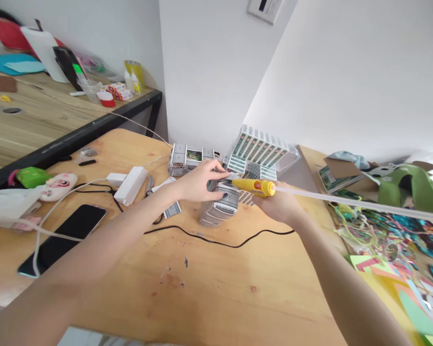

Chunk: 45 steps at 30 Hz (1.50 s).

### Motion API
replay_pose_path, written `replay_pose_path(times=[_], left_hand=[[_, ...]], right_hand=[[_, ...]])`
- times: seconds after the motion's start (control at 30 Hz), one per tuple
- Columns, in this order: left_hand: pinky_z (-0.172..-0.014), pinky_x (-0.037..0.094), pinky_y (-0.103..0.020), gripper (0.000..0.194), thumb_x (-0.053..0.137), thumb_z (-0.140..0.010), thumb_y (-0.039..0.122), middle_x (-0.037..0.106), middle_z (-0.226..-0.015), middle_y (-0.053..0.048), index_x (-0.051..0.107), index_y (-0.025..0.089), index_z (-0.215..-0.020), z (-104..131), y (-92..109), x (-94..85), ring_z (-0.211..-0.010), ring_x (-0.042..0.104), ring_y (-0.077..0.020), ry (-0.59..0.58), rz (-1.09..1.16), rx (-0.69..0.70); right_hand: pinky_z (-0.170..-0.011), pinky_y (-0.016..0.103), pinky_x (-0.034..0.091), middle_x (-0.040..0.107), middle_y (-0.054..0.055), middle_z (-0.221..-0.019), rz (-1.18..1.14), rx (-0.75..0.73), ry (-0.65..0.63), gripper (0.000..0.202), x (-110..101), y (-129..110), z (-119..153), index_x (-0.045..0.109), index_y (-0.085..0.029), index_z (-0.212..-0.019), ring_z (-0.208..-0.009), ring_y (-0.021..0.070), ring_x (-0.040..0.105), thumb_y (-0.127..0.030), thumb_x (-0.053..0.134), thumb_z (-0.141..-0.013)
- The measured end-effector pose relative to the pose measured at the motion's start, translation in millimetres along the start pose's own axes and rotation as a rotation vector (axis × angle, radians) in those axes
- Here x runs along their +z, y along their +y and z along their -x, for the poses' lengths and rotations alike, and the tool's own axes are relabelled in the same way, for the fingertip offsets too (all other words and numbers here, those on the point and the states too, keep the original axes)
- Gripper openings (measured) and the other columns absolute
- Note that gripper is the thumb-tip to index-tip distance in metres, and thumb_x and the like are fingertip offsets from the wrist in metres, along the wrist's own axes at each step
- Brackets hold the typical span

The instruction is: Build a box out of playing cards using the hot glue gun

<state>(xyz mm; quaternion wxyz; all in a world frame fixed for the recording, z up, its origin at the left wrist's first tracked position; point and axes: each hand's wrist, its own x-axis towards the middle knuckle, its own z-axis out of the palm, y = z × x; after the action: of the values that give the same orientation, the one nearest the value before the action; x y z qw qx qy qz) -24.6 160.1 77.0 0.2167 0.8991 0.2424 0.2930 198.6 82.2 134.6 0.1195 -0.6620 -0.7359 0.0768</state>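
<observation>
My right hand [278, 204] is wrapped round a yellow glue gun [254, 186], with a long clear glue stick [346, 202] reaching out of its back to the right. The gun's nozzle points left, at the top of a block of stacked patterned cards [216, 214] standing on the wooden table. My left hand [204, 182] holds the top of this block, thumb and fingers on either side near the nozzle. Behind it stand a similar card structure [195, 156] and a rack of green-and-white boxes [258, 146]. Whether the nozzle touches the cards is hard to tell.
A black cable [234, 246] crosses the wooden table [238, 298]. To the left lie a phone [67, 235], a white power strip [130, 186], scissors [149, 186] and a green pouch [32, 177]. Coloured papers [393, 283] and a cardboard box [342, 173] are at the right.
</observation>
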Motion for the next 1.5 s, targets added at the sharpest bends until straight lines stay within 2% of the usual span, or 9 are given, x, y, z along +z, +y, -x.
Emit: replay_pose_path(times=[0.1, 0.2, 0.4, 0.7, 0.83, 1.07, 1.23, 1.4, 1.5], left_hand=[[-0.106, 0.034, -0.048, 0.062, 0.068, -0.074, 0.046, 0.049, -0.120, -0.008, 0.052, 0.027, -0.132, 6, -4, 5.3, -0.118, 0.042, -0.0277, -0.004, 0.015, -0.013], [-0.109, 0.031, -0.049, 0.069, 0.069, -0.073, 0.050, 0.047, -0.122, -0.009, 0.050, 0.026, -0.135, 10, -6, 10.7, -0.120, 0.039, -0.0281, 0.012, 0.017, -0.017], [-0.109, 0.030, -0.050, 0.070, 0.071, -0.072, 0.049, 0.047, -0.123, -0.007, 0.048, 0.032, -0.136, 12, -8, 15.6, -0.121, 0.037, -0.0278, 0.045, 0.032, -0.016], [-0.110, 0.030, -0.048, 0.070, 0.072, -0.071, 0.050, 0.046, -0.123, -0.008, 0.050, 0.030, -0.134, 10, -3, 12.4, -0.122, 0.037, -0.0275, 0.029, 0.042, -0.039], [-0.109, 0.031, -0.048, 0.070, 0.073, -0.069, 0.049, 0.046, -0.123, -0.008, 0.050, 0.030, -0.133, 9, -3, 12.9, -0.122, 0.038, -0.0276, 0.038, 0.044, -0.048], [-0.108, 0.033, -0.048, 0.071, 0.073, -0.069, 0.047, 0.046, -0.123, -0.009, 0.048, 0.027, -0.133, 10, -1, 12.6, -0.122, 0.040, -0.0277, 0.044, 0.044, -0.059], [-0.109, 0.033, -0.047, 0.071, 0.072, -0.070, 0.047, 0.045, -0.126, -0.009, 0.048, 0.025, -0.133, 10, 0, 10.4, -0.124, 0.040, -0.0277, 0.026, 0.053, -0.081], [-0.109, 0.034, -0.046, 0.071, 0.071, -0.070, 0.050, 0.044, -0.126, -0.009, 0.049, 0.025, -0.133, 11, 1, 8.8, -0.123, 0.040, -0.0278, 0.010, 0.048, -0.100], [-0.108, 0.034, -0.046, 0.071, 0.071, -0.070, 0.049, 0.044, -0.127, -0.009, 0.049, 0.025, -0.133, 11, 2, 8.9, -0.123, 0.041, -0.0282, 0.019, 0.047, -0.105]], right_hand=[[-0.052, 0.026, 0.036, 0.055, 0.000, -0.060, -0.014, 0.027, -0.002, 0.004, 5, 1, 1, 0.044, -0.022, -0.063, -0.054, 0.0146, 0.050, -0.020, 0.046, -0.066], [-0.054, 0.026, 0.039, 0.059, 0.001, -0.064, -0.024, 0.033, -0.015, 0.005, 7, -1, 1, 0.050, -0.021, -0.066, -0.057, 0.0157, 0.053, -0.021, 0.046, -0.068], [-0.063, 0.027, 0.043, 0.066, 0.003, -0.075, -0.053, -0.018, -0.042, 0.012, 6, -9, 1, 0.059, -0.020, -0.074, -0.068, 0.0184, 0.059, -0.020, 0.047, -0.070], [-0.063, 0.027, 0.042, 0.065, 0.002, -0.072, -0.017, -0.039, -0.041, 0.006, 4, -24, 1, 0.054, -0.021, -0.068, -0.066, 0.0175, 0.059, -0.018, 0.049, -0.069], [-0.062, 0.028, 0.043, 0.065, 0.003, -0.072, -0.048, -0.001, -0.049, 0.007, 4, -17, 1, 0.055, -0.021, -0.068, -0.068, 0.0187, 0.061, -0.020, 0.048, -0.070], [-0.054, 0.025, 0.041, 0.064, 0.001, -0.069, -0.114, 0.081, 0.021, 0.010, -1, 1, 7, 0.058, -0.021, -0.073, -0.062, 0.0168, 0.058, -0.022, 0.049, -0.069], [-0.049, 0.024, 0.037, 0.058, -0.002, -0.058, -0.155, 0.060, 0.027, 0.005, -5, 4, 10, 0.055, -0.020, -0.066, -0.052, 0.0132, 0.050, -0.025, 0.053, -0.069], [-0.051, 0.026, 0.038, 0.060, 0.000, -0.060, -0.247, 0.047, 0.039, 0.017, -8, 6, 11, 0.061, -0.018, -0.069, -0.055, 0.0153, 0.053, -0.035, 0.058, -0.069], [-0.051, 0.026, 0.037, 0.059, 0.000, -0.060, -0.201, 0.064, 0.064, 0.015, -7, 4, 11, 0.059, -0.019, -0.068, -0.056, 0.0156, 0.053, -0.034, 0.057, -0.070]])
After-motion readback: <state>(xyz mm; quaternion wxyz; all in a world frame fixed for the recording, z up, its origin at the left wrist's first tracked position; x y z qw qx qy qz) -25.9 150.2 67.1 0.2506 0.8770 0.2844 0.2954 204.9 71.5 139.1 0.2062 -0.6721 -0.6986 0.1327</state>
